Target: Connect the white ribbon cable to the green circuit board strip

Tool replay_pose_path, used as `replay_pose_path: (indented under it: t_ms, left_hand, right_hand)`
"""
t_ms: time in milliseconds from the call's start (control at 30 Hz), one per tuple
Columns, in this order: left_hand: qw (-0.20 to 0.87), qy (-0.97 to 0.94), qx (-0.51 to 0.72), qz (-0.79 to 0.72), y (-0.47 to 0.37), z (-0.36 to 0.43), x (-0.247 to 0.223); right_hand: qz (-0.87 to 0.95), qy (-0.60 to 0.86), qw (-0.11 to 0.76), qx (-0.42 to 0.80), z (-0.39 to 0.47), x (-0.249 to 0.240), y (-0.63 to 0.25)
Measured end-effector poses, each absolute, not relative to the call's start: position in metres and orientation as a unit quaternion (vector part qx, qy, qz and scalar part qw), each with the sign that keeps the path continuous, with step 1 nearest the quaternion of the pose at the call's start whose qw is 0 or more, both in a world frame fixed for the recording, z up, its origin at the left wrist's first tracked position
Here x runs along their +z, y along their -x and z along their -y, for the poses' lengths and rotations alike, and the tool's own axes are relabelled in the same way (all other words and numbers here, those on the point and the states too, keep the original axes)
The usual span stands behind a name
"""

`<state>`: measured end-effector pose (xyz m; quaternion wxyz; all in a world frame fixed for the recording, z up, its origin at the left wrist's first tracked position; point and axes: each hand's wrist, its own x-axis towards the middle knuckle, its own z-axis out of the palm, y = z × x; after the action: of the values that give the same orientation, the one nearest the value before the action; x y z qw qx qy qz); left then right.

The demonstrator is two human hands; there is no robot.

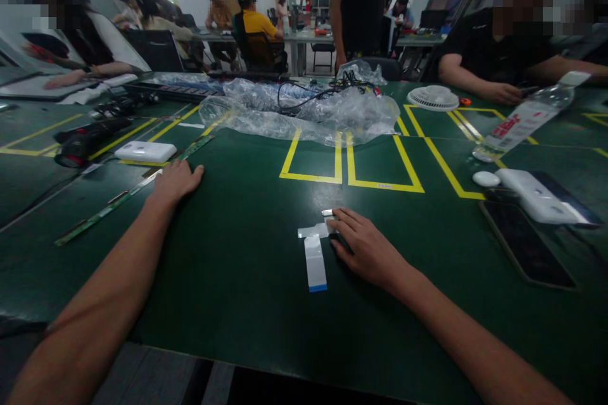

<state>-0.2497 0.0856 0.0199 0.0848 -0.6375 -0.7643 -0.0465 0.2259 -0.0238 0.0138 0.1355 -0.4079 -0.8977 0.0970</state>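
A long, narrow circuit board strip (102,215) lies slantwise on the green table at the left. My left hand (175,181) is over its middle, fingers curled down around it and thumb out to the right; the fingertips are mostly hidden. Near the table's centre lies a white flat ribbon cable (314,259) with a bent, T-like shape and a blue end towards me. My right hand (363,245) rests at its right side, fingers stretched out flat over the cable's edge, thumb apart from them.
Clear plastic wrap (304,114) with black cables lies at the back. A white device (146,151) is beyond the strip. On the right are a tilted water bottle (527,120), a phone (527,243), a white power bank (536,195) and a white fan (433,97). People sit around.
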Motion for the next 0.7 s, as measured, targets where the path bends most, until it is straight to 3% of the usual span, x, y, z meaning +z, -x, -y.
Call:
replay_pose_path:
  t_ms: [267,500,700]
  left_hand:
    - [0.024,0.739,0.016,0.673,0.177,-0.097,0.007]
    - [-0.031,0.878,-0.018,0.477,0.044,-0.027,0.015]
    - [-0.081,0.915,-0.051,0.392,0.013,0.006,0.021]
  right_hand:
    - [0.893,0.421,0.115,0.113,0.023,0.016,-0.228]
    - [0.898,0.411,0.133,0.085,0.022,0.014,-0.227]
    - [0.908,0.395,0.129,0.053,0.025,0.012,-0.223]
